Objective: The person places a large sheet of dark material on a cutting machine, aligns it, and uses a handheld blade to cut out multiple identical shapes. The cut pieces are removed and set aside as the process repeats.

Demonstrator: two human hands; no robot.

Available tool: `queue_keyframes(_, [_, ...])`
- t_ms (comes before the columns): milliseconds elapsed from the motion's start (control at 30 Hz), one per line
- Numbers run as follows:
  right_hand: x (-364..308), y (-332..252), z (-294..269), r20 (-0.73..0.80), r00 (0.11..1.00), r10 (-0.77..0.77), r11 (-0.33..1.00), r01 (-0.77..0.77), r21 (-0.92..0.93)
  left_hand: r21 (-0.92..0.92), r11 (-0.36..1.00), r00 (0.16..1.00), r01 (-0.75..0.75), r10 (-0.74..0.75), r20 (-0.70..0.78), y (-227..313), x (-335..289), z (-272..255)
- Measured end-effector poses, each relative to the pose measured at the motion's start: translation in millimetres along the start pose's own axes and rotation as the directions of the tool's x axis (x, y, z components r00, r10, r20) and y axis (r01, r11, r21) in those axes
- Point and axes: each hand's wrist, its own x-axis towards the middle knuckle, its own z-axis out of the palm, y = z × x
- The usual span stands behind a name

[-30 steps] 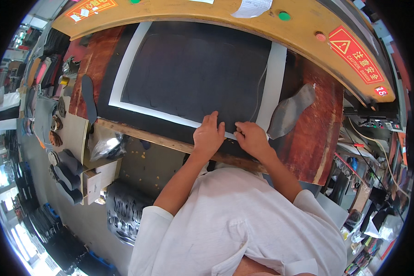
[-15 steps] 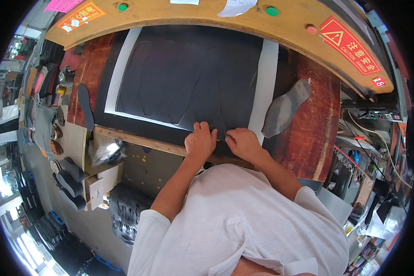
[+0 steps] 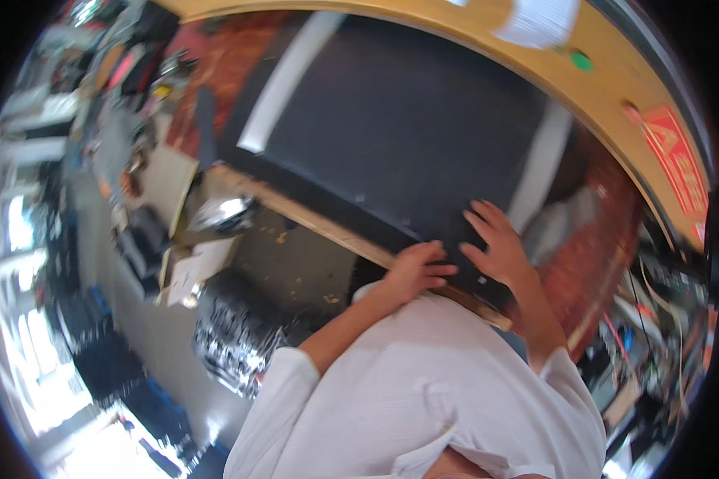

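A broad black sheet [image 3: 399, 120] lies on the work table between two white strips [image 3: 291, 84]. Over its near right part is my right hand [image 3: 499, 243], fingers spread and holding nothing. My left hand [image 3: 415, 275] is at the table's near edge, just left of the right hand, its fingers stretched out and slightly apart with nothing in them. Whether either hand touches the black surface cannot be made out through the blur. Right of the sheet rests a grey, sole-shaped piece [image 3: 563, 223], smeared by motion.
A yellow machine beam [image 3: 615, 92] with a green button [image 3: 581, 61] arches over the far side. The table's wooden edge [image 3: 303, 214] runs before me. At the left stand a board [image 3: 168, 180], clear plastic wrapping [image 3: 220, 214] and dark soles [image 3: 144, 243]; below lies a plastic-wrapped bundle [image 3: 232, 327].
My view has swung, so the scene looks tilted. Both hands have gone from closed fingers at the sheet's near edge to open. The white band along that edge no longer shows.
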Motion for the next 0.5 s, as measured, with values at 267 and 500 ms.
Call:
queue_keyframes(267, [-5,11,14,-0.017,0.995,-0.095,0.995,0.095,-0.015,0.001,0.995,0.957,-0.105,0.100,0.273,6,10,16])
queue_keyframes(500, [33,15,-92,-0.377,0.669,0.641,0.675,-0.257,0.692,0.198,0.978,0.996,-0.069,0.057,0.062,-2,14,18])
